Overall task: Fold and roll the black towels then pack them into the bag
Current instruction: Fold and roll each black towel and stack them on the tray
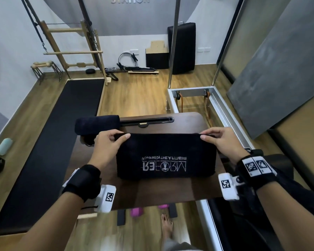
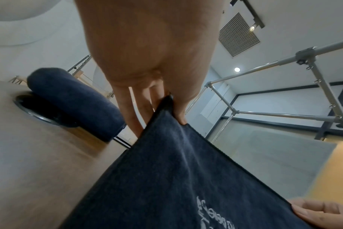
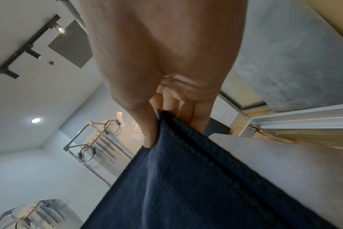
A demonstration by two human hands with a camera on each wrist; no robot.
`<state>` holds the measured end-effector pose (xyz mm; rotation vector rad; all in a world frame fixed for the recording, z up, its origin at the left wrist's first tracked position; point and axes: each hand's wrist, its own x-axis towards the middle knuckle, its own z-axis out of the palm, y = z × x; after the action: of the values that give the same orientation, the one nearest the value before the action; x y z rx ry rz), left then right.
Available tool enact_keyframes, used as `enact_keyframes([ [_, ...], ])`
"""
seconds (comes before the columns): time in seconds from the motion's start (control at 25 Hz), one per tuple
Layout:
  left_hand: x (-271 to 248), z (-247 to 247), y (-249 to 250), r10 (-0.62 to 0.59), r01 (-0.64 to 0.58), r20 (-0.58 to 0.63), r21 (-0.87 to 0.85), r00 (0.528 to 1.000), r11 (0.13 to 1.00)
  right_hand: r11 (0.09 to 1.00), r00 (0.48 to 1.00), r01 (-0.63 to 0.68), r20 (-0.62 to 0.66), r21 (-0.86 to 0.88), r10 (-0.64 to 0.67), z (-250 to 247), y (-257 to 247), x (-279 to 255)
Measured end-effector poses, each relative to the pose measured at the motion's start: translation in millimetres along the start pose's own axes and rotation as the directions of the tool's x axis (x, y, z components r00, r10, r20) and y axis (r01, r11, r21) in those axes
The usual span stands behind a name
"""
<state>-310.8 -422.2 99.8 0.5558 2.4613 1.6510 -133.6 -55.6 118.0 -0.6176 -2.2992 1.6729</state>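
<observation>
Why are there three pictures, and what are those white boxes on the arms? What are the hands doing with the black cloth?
The white boxes are little cameras strapped to a person's wrists. A third camera sits on the person's head. So the big picture looks down from the head, and the other two look along each hand from underneath, which is why you see the ceiling.

The left hand and the right hand each pinch a far corner of a black towel with white letters on it. The towel is folded and lies on a brown table, with its far edge lifted by the hands. Behind the left hand lies another towel, the rolled towel, already done. No bag can be made out for certain in these pictures.
</observation>
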Motion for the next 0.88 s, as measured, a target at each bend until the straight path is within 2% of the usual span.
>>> enact_keyframes([
  [0.12, 40, 12, -14, -0.073, 0.073, -0.003, 0.115, 0.997, 0.991, 0.994, 0.998, -0.058, -0.027, -0.095, 0.056, 8, 6, 47],
  [0.24, 57, 28, -22, -0.123, 0.108, 0.024, 0.320, 0.992, 0.941, 0.921, 0.994, -0.101, -0.086, -0.377, 0.074, 14, 18, 70],
  [0.32, 53, 43, -23, -0.025, -0.001, 0.053, 0.439, 0.998, 0.898, 0.883, 0.992, -0.023, -0.121, -0.469, -0.039, 20, 23, 72],
  [0.4, 37, 63, -17, 0.087, -0.131, 0.119, 0.436, 0.989, 0.890, 0.892, 0.994, 0.065, -0.045, -0.447, -0.095, 30, 29, 70],
  [0.48, 13, 84, -10, 0.060, -0.142, 0.313, 0.246, 0.948, 0.959, 0.877, 0.995, 0.090, 0.076, -0.471, -0.061, 39, 35, 65],
  [0.52, 0, 93, -8, 0.031, -0.106, 0.426, 0.153, 0.904, 0.983, 0.856, 0.993, 0.100, 0.110, -0.507, -0.051, 41, 38, 62],
  [0.6, -22, 105, -7, 0.007, -0.094, 0.566, 0.124, 0.824, 0.988, 0.825, 0.992, 0.110, 0.117, -0.554, -0.053, 40, 43, 56],
  [0.64, -28, 107, -9, 0.000, -0.127, 0.585, 0.176, 0.811, 0.976, 0.819, 0.992, 0.111, 0.107, -0.563, -0.060, 39, 46, 50],
  [0.72, -33, 106, -13, -0.008, -0.236, 0.564, 0.358, 0.826, 0.904, 0.791, 0.993, 0.113, 0.090, -0.601, -0.074, 37, 49, 34],
  [0.8, -27, 102, -10, 0.002, -0.352, 0.528, 0.564, 0.849, 0.747, 0.736, 0.993, 0.115, 0.108, -0.667, -0.057, 37, 49, 12],
  [0.88, -16, 99, -5, 0.010, -0.381, 0.482, 0.680, 0.876, 0.626, 0.704, 0.981, 0.160, 0.190, -0.692, -0.037, 46, 47, -18],
])
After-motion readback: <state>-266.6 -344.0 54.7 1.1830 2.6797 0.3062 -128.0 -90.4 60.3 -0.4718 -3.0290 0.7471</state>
